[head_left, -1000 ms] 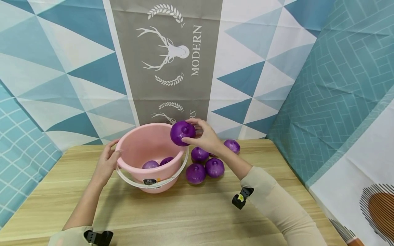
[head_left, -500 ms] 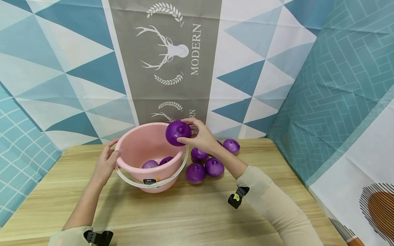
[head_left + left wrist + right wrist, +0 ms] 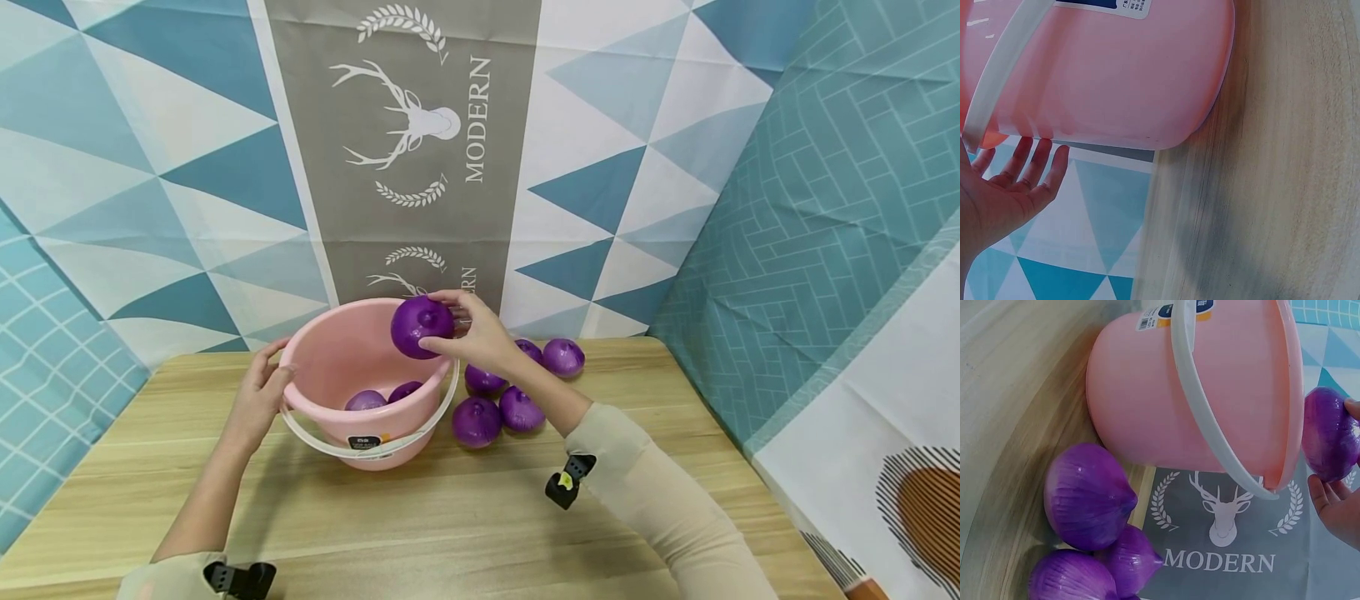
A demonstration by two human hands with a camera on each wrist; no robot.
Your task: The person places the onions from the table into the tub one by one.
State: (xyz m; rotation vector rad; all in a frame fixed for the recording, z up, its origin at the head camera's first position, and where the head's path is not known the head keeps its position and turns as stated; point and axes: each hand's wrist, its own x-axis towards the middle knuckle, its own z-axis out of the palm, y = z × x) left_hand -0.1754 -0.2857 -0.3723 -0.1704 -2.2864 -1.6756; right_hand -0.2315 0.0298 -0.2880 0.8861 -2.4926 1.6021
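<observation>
My right hand (image 3: 480,335) holds a shiny purple onion (image 3: 414,327) between thumb and fingers, above the right side of the pink bucket's opening. The right wrist view shows this onion (image 3: 1329,434) just beyond the rim. On the bucket's (image 3: 337,358) left side, my left hand (image 3: 255,396) grips the rim, thumb on top. Its fingers (image 3: 1040,159) reach along the outer wall in the left wrist view. Inside the bucket lie a paler onion (image 3: 366,401) and a darker onion (image 3: 405,391), partly hidden by the front rim.
Several purple onions (image 3: 477,422) cluster on the wooden table (image 3: 420,525) right of the bucket, some under my right forearm. The bucket's white handle (image 3: 322,447) hangs down in front. A patterned cloth backdrop (image 3: 600,192) stands behind the table.
My right hand has carried the onion leftward, from over the bucket's right rim to farther over the opening. The left hand and the bucket have stayed in place.
</observation>
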